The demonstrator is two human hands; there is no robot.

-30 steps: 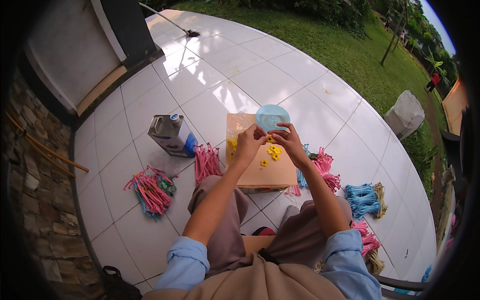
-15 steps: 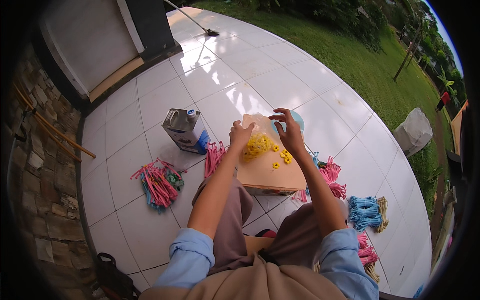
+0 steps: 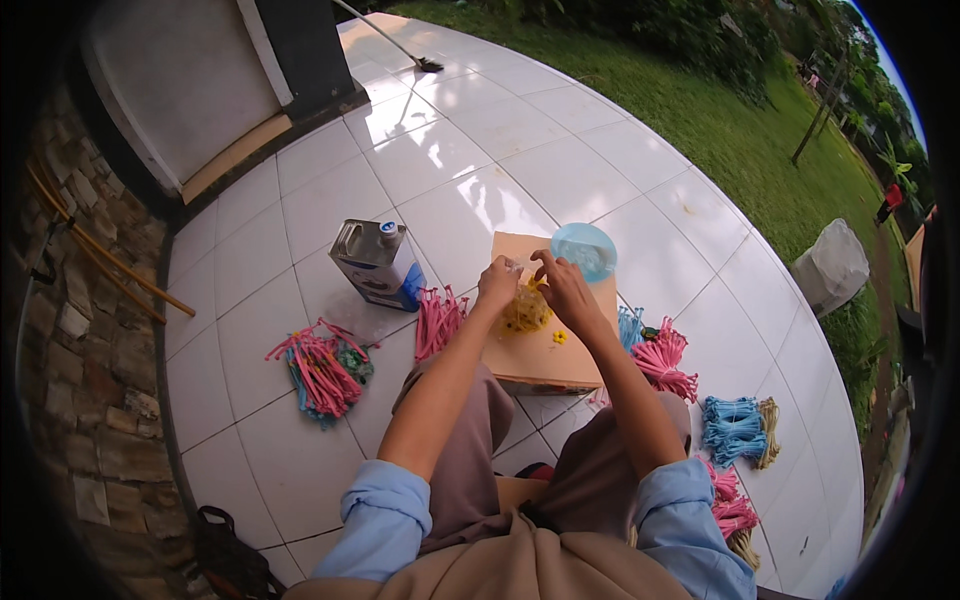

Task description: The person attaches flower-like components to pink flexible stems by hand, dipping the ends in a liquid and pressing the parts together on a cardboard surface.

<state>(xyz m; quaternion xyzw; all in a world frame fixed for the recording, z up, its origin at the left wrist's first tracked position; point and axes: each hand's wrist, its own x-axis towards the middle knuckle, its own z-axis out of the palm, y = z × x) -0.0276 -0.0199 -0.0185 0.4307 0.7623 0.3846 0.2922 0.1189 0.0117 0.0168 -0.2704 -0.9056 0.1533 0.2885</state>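
Head view: clear plastic bag (image 3: 526, 297), one, holding yellow flower-shaped pieces (image 3: 527, 319); on cardboard box (image 3: 545, 366), between both hands. Left hand (image 3: 499, 284): fingers closed on the bag's upper edge. Right hand (image 3: 566, 288): fingers curled, narrow, at the bag's mouth; whether gripping, cannot tell. Loose yellow flower (image 3: 559, 338): one, beside bag. Handling, judged: light, limp, slippery film; pieces probably stiff; best held by the rim.

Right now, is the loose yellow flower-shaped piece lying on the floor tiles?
No, the loose yellow flower-shaped piece lies on the brown cardboard.
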